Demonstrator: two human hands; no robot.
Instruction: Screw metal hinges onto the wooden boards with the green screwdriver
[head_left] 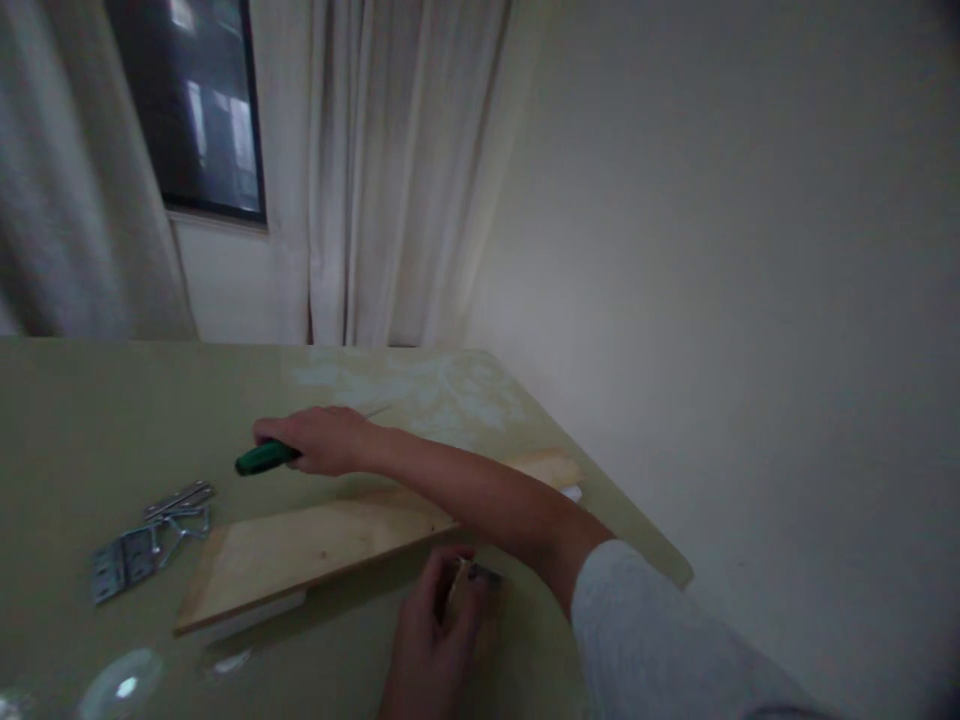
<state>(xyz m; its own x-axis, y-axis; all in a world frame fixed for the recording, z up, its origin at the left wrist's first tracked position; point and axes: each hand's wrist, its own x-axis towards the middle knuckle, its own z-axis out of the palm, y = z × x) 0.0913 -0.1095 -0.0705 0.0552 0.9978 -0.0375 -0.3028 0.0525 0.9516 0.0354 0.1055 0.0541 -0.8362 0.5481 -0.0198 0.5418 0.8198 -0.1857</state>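
Note:
My right hand (322, 440) is closed around a screwdriver with a green handle (266, 458). Its thin shaft shows faintly beyond the wrist, pointing right. My right arm reaches leftward across a long wooden board (300, 555) and hides part of it. In front of the board, my left hand (439, 620) pinches a small metal piece (486, 574) between thumb and fingers; its exact kind is unclear. Left of the board lie metal hinges (124, 565) and several bent metal hooks or rods (180, 525).
The board rests on white supports (255, 615) on a pale green tabletop (75, 420). A clear round object (120, 685) is near the front left. A wall (712, 280) stands along the right, with curtains (405, 170) and a window (195, 100) behind.

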